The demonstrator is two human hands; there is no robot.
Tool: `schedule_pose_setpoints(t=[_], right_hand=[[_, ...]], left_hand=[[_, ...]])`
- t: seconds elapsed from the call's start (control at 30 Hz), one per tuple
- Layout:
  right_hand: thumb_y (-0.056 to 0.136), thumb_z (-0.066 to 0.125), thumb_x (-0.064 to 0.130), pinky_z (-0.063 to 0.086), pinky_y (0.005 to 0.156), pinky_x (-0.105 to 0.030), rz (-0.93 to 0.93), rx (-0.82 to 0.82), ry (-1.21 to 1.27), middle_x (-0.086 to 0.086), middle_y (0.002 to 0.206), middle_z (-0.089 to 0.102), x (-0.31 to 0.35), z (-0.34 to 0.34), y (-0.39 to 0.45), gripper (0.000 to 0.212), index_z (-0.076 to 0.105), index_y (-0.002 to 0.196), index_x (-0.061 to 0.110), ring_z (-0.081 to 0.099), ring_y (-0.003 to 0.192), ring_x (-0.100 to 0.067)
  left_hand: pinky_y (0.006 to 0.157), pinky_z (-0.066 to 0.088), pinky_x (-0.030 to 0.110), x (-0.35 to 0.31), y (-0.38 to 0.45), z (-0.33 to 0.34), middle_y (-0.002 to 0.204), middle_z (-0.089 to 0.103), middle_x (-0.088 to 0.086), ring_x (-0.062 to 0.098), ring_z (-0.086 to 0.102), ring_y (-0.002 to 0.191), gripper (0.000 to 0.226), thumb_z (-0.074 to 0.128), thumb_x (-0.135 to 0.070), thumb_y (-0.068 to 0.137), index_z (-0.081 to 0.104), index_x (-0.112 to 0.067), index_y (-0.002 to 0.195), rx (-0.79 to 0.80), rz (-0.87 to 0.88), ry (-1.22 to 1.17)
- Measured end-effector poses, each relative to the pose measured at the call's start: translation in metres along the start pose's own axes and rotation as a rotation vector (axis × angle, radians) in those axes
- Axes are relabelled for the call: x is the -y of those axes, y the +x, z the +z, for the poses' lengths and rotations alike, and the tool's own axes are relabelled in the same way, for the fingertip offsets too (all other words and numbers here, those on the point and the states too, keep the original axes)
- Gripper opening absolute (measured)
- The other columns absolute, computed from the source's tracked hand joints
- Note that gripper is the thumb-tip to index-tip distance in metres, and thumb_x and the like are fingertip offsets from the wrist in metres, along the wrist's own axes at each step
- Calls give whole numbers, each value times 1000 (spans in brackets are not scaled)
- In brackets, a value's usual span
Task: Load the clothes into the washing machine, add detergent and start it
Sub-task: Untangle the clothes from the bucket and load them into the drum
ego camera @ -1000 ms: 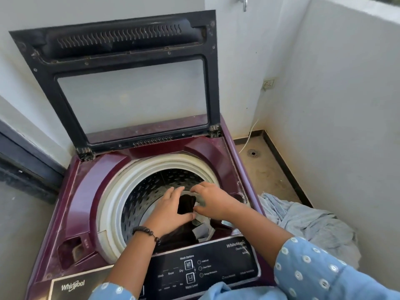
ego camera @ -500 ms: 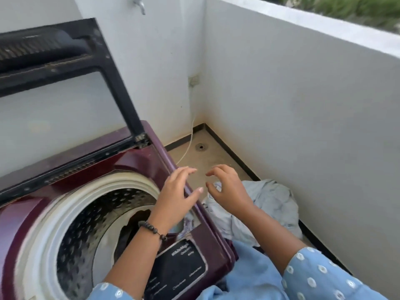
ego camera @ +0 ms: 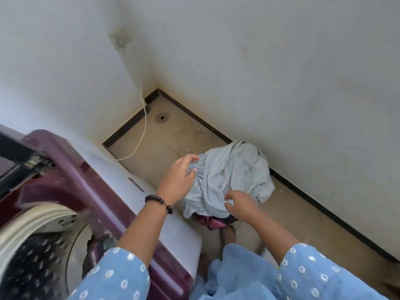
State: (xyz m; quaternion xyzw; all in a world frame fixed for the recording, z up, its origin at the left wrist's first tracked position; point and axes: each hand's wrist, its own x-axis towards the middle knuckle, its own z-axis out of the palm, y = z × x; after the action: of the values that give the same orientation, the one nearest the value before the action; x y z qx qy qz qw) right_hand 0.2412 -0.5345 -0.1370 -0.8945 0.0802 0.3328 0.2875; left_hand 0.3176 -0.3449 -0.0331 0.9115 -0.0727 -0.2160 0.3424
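left hand grips pale garment, right hand nearing

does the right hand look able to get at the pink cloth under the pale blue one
Probably yes. The right hand hovers open just above the pink cloth, which peeks out from under the near edge of the pale blue garment. Only that overlapping garment covers the rest.

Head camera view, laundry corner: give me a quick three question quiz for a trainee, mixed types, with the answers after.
1. True or false: the pale blue garment lies on the floor.
2. The left hand is: A) on the washing machine B) gripping the pale blue garment C) on the wall.
3. What colour cloth peeks out beneath the pale blue garment, near the right hand?

Key: 1 true; 2 B; 3 pink.
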Motion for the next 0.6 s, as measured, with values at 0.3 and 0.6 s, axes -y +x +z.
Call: schedule_pose_setpoints(t=[0.3, 0.6], right_hand=[[96, 51, 23, 39, 104, -34, 27, 257, 6, -12, 137, 53, -22, 33, 77, 38, 55, 132, 12, 47, 128, -28], [93, 56, 34, 40, 105, -38, 94, 478, -60, -19, 146, 31, -22, 51, 137, 52, 46, 139, 11, 43, 130, -35]], left_hand=[[107, 37, 31, 40, 57, 73, 143, 52, 6, 21, 48, 131, 41, 42, -5, 100, 45, -11, 140, 240, -236, 62], [106, 40, 31, 68, 58, 109, 139, 54, 7, 21, 52, 126, 38, 44, -13, 102, 44, -16, 140, 413, -375, -98]])
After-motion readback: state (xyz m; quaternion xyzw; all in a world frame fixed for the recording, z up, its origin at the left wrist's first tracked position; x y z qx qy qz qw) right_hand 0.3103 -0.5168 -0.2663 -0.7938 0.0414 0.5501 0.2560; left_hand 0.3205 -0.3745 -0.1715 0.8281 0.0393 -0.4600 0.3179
